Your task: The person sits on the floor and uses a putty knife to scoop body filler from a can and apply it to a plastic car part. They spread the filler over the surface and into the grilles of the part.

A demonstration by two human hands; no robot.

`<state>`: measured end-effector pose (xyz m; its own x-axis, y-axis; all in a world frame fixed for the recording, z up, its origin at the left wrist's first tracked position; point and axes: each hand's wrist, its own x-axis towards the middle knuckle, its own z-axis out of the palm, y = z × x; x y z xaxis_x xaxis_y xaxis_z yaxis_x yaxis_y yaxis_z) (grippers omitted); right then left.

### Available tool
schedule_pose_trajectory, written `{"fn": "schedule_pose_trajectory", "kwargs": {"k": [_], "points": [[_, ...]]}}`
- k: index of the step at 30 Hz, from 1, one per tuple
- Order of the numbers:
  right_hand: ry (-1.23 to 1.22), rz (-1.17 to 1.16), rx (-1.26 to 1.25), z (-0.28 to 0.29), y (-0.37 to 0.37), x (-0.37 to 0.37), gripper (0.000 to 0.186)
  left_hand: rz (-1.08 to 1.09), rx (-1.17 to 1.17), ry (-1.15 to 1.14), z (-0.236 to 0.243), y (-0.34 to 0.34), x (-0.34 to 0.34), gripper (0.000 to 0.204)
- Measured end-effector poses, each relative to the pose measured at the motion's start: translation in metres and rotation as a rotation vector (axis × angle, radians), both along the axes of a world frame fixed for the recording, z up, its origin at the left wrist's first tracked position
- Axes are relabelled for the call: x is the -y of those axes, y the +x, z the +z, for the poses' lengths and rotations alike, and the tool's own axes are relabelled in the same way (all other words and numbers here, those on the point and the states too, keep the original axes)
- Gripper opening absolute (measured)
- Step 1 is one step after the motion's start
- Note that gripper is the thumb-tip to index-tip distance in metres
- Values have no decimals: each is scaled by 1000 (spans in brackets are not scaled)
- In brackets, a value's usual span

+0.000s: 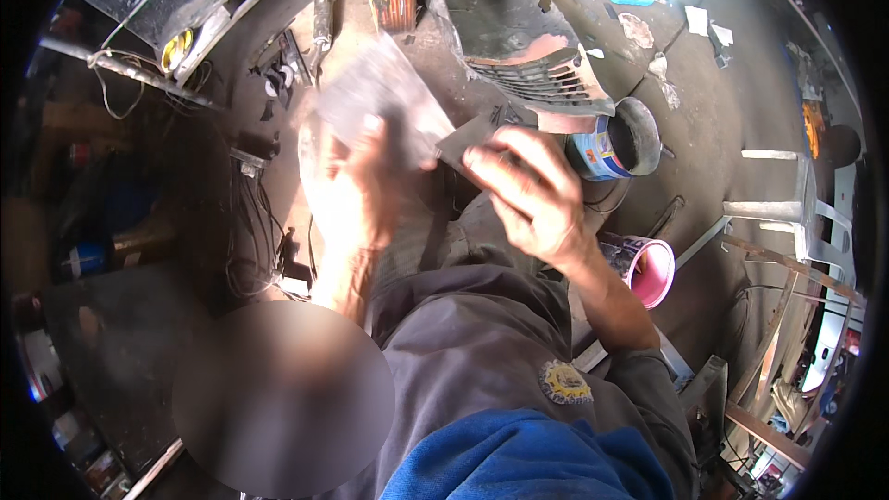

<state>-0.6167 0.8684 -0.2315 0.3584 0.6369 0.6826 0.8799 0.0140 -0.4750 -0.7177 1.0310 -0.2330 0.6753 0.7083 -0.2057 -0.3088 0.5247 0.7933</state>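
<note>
My left hand [356,190] is closed around the near edge of a flat, pale grey plate [384,88], its thumb on top. Plate and fingers are partly smeared by motion. Between the thumb and fingers of my right hand [537,190] is a small, dark, flat square spreader [461,142]. Its edge lies close to the plate's right side; I cannot tell if they touch. Both hands are held in front of my body, over my lap.
Ahead lie an angle grinder [322,9], a stained orange tin [391,0] and a dark car bumper [542,74] with grille slots and pinkish patches. To the right stand a blue bucket [593,153], a pink-lined tub [651,273] and a white chair [787,211]. Cables [255,231] hang left.
</note>
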Motion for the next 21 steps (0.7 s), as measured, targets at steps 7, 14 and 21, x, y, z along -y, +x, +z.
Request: {"fn": "schedule_pose_trajectory", "kwargs": {"k": [7, 14, 21], "points": [[-97, 6, -68, -55, 16, 1, 45, -139, 289, -607, -3, -11, -12, 32], [67, -46, -1030, -44, 2, -37, 46, -418, 175, -720, -50, -8, -3, 51], [21, 32, -435, -27, 50, -13, 29, -280, -53, -305, -17, 13, -26, 24]]}}
